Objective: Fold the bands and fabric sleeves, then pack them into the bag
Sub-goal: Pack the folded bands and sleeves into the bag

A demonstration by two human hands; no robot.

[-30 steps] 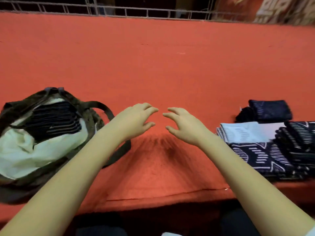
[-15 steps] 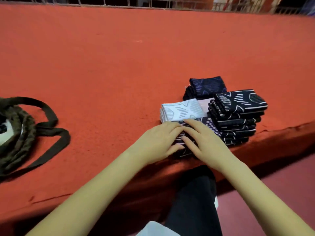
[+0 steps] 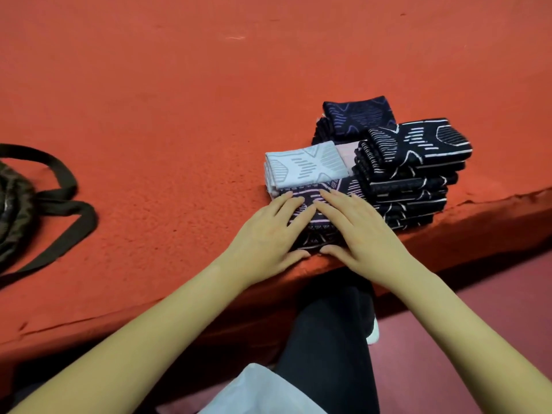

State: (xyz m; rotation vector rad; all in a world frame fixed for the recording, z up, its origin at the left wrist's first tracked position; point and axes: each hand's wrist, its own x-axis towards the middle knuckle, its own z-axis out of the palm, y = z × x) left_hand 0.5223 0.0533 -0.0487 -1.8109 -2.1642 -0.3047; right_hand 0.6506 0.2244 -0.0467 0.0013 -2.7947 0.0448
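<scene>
Folded patterned fabric pieces sit grouped near the front edge of the red-covered table (image 3: 179,115). My left hand (image 3: 268,234) and my right hand (image 3: 358,231) lie side by side on a dark folded piece with pale lines (image 3: 316,231). Their fingers are flat on top of it and their thumbs lie against its near edge. Behind it lies a white folded piece (image 3: 304,162). To the right stands a tall stack of dark pieces (image 3: 418,162), and a navy piece (image 3: 358,116) lies at the back. The bag (image 3: 12,204) shows only partly at the left edge.
The bag's dark straps (image 3: 68,210) trail over the red cloth toward the middle. The table's front edge runs just below my hands, dropping to a reddish floor (image 3: 478,339). My leg in dark trousers (image 3: 328,339) is under the edge.
The view swung right from the bag to the fabric stacks. Both hands moved from mid-air onto the dark folded piece and now lie further over it.
</scene>
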